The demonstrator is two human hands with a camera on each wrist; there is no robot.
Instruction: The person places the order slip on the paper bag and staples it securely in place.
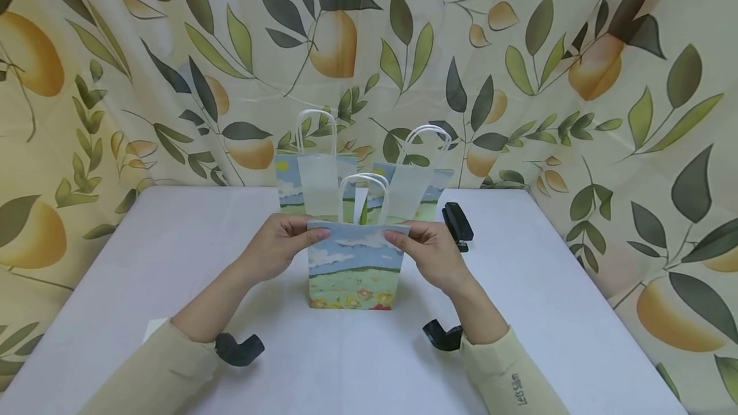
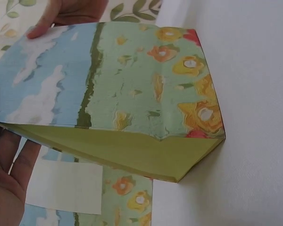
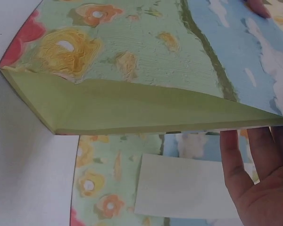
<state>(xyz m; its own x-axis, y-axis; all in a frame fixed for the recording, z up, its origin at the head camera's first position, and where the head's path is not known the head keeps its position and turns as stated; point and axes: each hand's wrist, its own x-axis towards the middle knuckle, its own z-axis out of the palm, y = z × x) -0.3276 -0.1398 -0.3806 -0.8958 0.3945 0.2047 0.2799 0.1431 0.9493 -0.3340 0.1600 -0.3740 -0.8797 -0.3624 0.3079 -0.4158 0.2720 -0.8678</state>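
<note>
A paper gift bag [image 1: 357, 268], printed with blue sky, clouds and a flowered meadow, stands upright on the table with white cord handles rising from its top. My left hand [image 1: 277, 245] pinches the top edge at its left corner, thumb on the front and fingers behind. At the right corner, my right hand [image 1: 435, 255] pinches the same edge. Both wrist views show the yellow-green side panel [image 2: 132, 153] folded inward. Behind stand two similar bags, a left one [image 1: 287, 178] and a right one [image 1: 442, 196], each with a white sheet [image 1: 319, 181] on its front.
A black stapler [image 1: 458, 223] lies right of the bags, just beyond my right hand. A white paper piece [image 1: 154, 326] shows beside my left sleeve. The white table [image 1: 357, 370] ends at a fruit-patterned curtain [image 1: 369, 50]. Black wrist-worn devices [image 1: 239, 349] stick out by both cuffs.
</note>
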